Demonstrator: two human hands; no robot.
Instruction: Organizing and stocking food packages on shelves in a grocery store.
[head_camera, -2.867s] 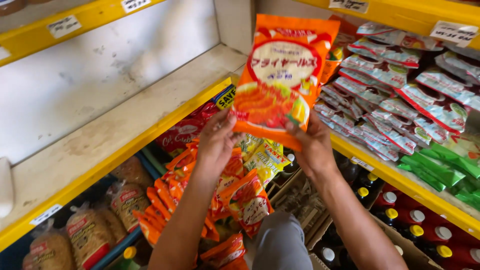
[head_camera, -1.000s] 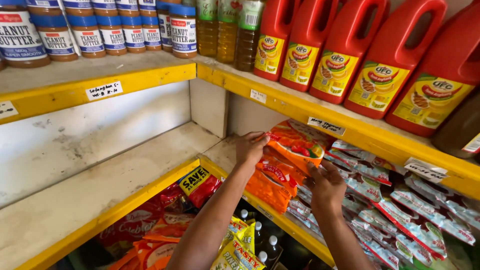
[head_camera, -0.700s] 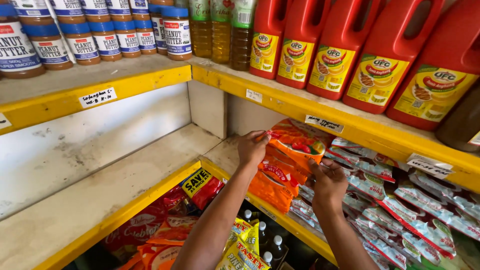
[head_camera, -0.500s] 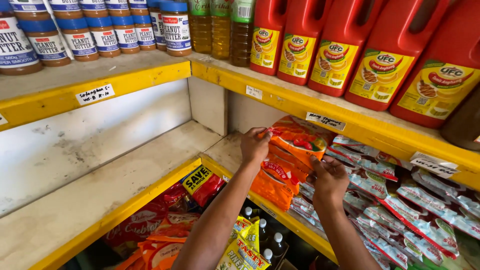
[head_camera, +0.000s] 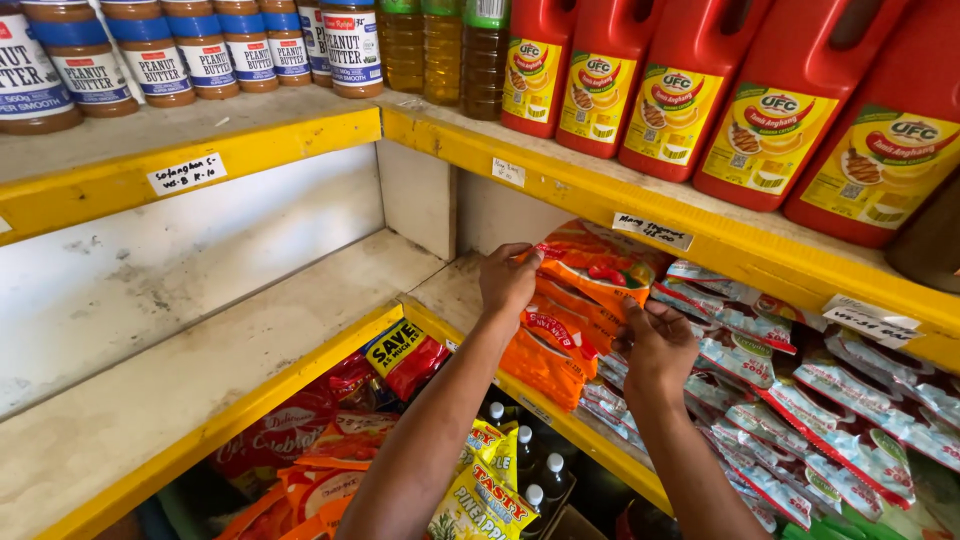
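Observation:
Both my hands reach into the middle shelf under the yellow shelf edge (head_camera: 560, 185). My left hand (head_camera: 507, 282) grips the left upper corner of an orange snack packet (head_camera: 596, 270), the top one of a leaning stack of orange packets (head_camera: 545, 350). My right hand (head_camera: 656, 345) holds the lower right edge of the same top packet. The stack rests against rows of flat silver and red sachets (head_camera: 760, 350) to its right.
Red jugs of sauce (head_camera: 700, 90), oil bottles (head_camera: 440, 50) and peanut butter jars (head_camera: 160, 60) stand on the top shelf. A bare dusty shelf (head_camera: 200, 350) lies at left. Below are orange, red and yellow packets (head_camera: 330, 440) and white-capped bottles (head_camera: 530, 460).
Earlier I held one orange packet up in front of me. Since then both hands have brought it onto the stack on the middle shelf and are pressing it in place.

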